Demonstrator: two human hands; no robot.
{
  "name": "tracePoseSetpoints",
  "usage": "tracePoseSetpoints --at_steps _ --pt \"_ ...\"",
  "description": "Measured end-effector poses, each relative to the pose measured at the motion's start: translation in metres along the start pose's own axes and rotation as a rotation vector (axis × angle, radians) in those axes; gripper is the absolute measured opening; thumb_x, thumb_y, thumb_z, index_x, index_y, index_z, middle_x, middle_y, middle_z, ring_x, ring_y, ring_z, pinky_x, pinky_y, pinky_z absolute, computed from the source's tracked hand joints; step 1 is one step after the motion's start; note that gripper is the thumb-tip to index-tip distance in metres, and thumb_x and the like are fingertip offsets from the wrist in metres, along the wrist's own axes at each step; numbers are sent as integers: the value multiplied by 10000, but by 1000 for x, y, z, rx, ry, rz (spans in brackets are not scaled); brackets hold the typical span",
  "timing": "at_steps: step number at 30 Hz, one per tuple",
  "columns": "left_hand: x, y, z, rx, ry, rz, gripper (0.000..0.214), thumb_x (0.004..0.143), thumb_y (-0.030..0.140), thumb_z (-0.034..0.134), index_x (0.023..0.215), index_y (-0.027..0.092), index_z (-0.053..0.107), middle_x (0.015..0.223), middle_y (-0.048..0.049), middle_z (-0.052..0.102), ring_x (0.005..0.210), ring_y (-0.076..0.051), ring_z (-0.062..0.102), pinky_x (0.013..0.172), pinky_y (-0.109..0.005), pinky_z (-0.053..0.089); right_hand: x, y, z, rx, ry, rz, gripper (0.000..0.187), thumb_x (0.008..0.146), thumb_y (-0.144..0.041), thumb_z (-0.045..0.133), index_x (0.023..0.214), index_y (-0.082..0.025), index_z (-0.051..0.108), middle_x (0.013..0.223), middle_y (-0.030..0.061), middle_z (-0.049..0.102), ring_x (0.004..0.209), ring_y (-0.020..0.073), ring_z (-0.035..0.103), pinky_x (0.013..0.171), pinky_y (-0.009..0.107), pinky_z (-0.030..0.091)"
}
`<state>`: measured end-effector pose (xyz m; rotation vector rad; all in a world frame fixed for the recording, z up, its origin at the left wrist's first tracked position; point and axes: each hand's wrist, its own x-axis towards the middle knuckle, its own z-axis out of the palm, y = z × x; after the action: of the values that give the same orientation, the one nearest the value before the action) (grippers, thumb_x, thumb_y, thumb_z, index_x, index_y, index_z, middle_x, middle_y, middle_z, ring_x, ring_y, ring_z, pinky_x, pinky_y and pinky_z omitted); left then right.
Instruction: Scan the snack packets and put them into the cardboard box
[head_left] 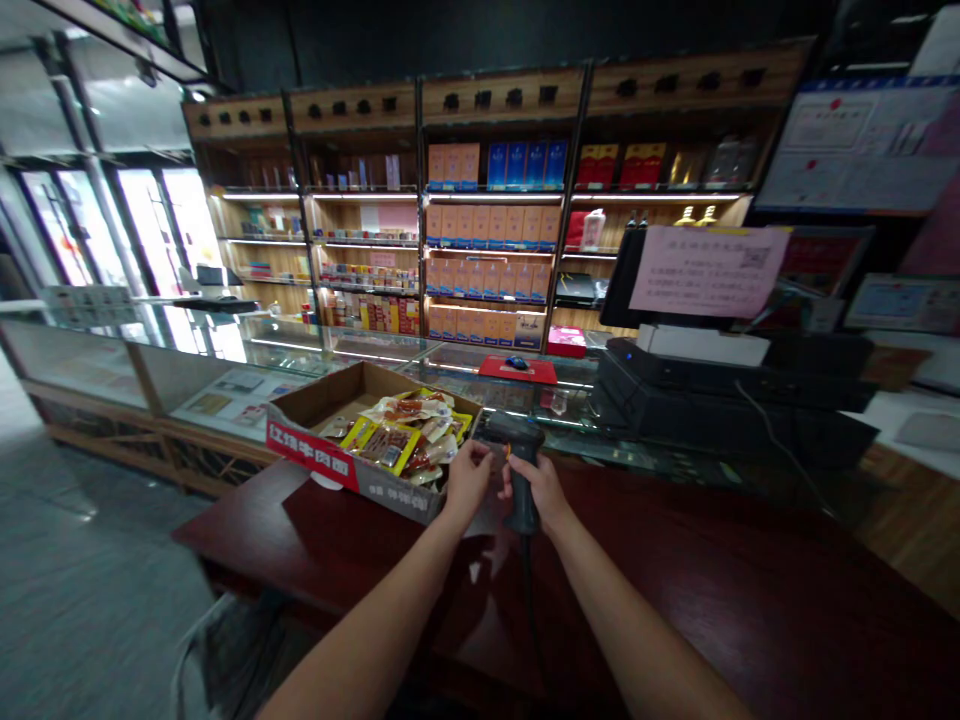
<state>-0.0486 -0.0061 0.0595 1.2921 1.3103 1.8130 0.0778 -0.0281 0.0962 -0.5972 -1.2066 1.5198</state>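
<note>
My right hand [541, 488] is wrapped round the grip of a black handheld barcode scanner [523, 505], its head pointing up and away and its cable running down toward me. A small orange spot shows by the right thumb. Beside the scanner, my left hand [471, 482] has its fingers drawn together; whatever is in them, if anything, is hidden. It is close to the right edge of an open cardboard box [311, 452] with a red printed side. Several yellow and clear snack packets [382, 443] lie inside that box.
The box rests on a dark red wooden table [675, 570]. Behind stands a glass display counter [262, 350] with a blue mouse [517, 362] on a red mat [487, 370]. A monitor [622, 290] bearing a pink notice stands right, above a black cash drawer [675, 395]. Stocked shelves line the wall.
</note>
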Motion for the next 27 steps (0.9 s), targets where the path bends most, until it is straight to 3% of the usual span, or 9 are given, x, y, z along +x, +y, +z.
tracePoseSetpoints --at_steps 4,8,11,16,23,27 --pt "-38 -26 20 356 -203 206 95 672 84 544 676 178 547 788 -27 576 817 -166 567 791 -328 458 -31 15 -47 9 138 78 353 616 -354 729 847 -141 568 488 -47 587 338 94 511 379 236 484" --pt "-63 -45 26 511 -384 254 149 676 35 521 690 181 542 866 -46 570 861 -170 555 814 -321 450 -60 31 -86 38 262 172 424 556 -383 767 844 -145 566 467 -46 579 325 104 494 361 262 481" --pt "-69 -50 27 601 -437 258 139 715 47 494 691 178 535 870 -60 565 850 -172 551 811 -315 450 -73 36 -100 124 341 179 410 562 -387 767 833 -152 569 489 -45 586 353 92 496 390 250 489" --pt "-69 -43 26 693 -484 257 138 749 64 469 740 175 552 899 -69 562 868 -174 559 830 -313 447 -78 35 -103 211 384 144 385 588 -366 762 854 -154 581 516 -44 593 378 80 495 409 228 481" --pt "-75 -34 22 512 -358 290 126 755 93 480 719 186 558 926 -71 583 903 -173 564 835 -310 447 -77 37 -102 159 397 141 395 577 -376 769 847 -156 585 521 -42 591 381 92 501 409 246 487" --pt "-48 -4 -8 407 -133 354 54 779 215 521 779 206 575 934 -68 602 918 -192 562 844 -326 438 -75 39 -104 125 374 171 426 580 -399 771 877 -158 584 520 -42 589 382 96 500 410 255 491"
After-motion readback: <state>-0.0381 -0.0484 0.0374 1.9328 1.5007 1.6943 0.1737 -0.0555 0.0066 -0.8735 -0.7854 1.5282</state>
